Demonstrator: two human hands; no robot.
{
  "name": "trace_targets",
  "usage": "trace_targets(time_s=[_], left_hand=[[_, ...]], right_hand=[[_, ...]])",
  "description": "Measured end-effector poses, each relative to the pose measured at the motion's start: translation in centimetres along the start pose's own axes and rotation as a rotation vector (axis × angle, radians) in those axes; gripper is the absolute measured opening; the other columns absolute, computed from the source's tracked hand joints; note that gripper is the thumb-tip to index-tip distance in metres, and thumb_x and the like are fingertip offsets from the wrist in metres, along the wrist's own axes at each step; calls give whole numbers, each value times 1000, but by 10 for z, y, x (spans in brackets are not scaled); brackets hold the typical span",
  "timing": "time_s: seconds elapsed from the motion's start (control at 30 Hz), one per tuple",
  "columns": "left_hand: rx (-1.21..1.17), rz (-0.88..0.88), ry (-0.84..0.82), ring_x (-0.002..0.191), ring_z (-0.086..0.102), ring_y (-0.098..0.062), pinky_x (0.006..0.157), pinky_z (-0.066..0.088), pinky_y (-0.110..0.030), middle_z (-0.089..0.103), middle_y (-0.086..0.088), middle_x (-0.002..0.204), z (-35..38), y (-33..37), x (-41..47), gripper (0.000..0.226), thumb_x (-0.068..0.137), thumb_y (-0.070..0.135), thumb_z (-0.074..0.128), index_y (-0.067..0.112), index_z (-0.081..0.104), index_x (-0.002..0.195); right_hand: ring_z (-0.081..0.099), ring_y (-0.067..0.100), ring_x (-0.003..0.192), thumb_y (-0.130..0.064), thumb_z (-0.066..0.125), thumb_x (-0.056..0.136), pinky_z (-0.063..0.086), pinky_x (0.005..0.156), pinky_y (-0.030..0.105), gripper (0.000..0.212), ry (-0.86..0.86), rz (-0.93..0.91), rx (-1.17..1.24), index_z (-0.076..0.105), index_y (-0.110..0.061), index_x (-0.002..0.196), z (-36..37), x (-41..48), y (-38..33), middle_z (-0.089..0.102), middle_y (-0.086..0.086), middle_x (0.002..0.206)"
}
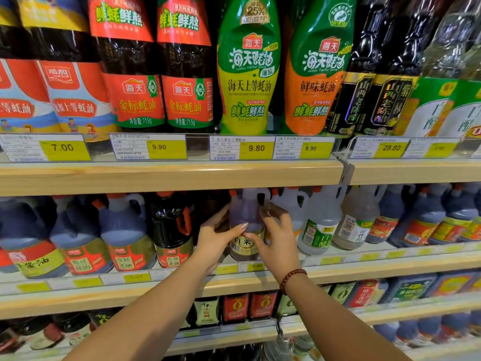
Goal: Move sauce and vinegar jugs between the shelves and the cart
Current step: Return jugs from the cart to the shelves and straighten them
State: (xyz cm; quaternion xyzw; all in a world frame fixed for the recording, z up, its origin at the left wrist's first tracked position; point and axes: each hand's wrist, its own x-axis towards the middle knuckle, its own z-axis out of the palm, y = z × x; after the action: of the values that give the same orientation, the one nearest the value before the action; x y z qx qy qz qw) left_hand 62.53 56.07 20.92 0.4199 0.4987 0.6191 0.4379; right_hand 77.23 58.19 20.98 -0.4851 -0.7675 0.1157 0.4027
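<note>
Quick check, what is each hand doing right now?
Left hand: holding the dark jug, fingers curled round its left side.
Right hand: holding the same jug from its right side.

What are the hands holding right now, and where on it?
One dark jug on the middle shelf. The left hand and right hand grip its lower body from either side, at the label.

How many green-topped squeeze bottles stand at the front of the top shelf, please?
2: a yellow bottle above the 9.80 tag, and an orange bottle beside it. More may hide behind.
</note>
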Motion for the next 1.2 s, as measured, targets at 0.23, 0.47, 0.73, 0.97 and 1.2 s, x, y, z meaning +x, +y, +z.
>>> trace_targets(time_s=[0.23,0.47,0.73,0.97,1.2], left_hand=[[44,1,6,116,59,-12,100,49,-39,63,4,127,0,3,-3,63,75,12,76,28,52,131],[168,17,117,104,64,-16,79,52,-17,66,-4,109,2,10,-13,62,74,8,77,10,51,130],[283,68,194,104,63,-17,93,53,-42,67,-3,105,-23,12,-56,43,74,6,77,23,61,110],[377,61,406,105,64,-14,95,52,-39,70,-3,109,-91,23,-123,41,73,12,79,18,67,112],[557,39,611,108,58,0,98,48,-31,65,11,114,-184,42,-198,41,72,28,80,32,65,110]], right_hand=[[47,27,123,-29,75,77,40,101,26,56,-9,-32,35,56,-11,126,-1,-2,1,46,12,124],[51,16,115,-35,71,80,48,97,33,54,-81,-21,87,53,-15,127,-20,-7,6,49,0,125],[55,5,110,-38,66,84,49,92,26,50,-134,-70,306,50,-29,131,-11,-35,-14,56,-13,118],[51,6,118,-45,64,81,46,98,28,56,-329,-113,477,49,-28,132,41,-58,-67,54,-7,129],[43,11,128,-31,71,81,36,106,20,53,-497,-228,536,51,-25,130,83,-90,-147,47,-10,135]])
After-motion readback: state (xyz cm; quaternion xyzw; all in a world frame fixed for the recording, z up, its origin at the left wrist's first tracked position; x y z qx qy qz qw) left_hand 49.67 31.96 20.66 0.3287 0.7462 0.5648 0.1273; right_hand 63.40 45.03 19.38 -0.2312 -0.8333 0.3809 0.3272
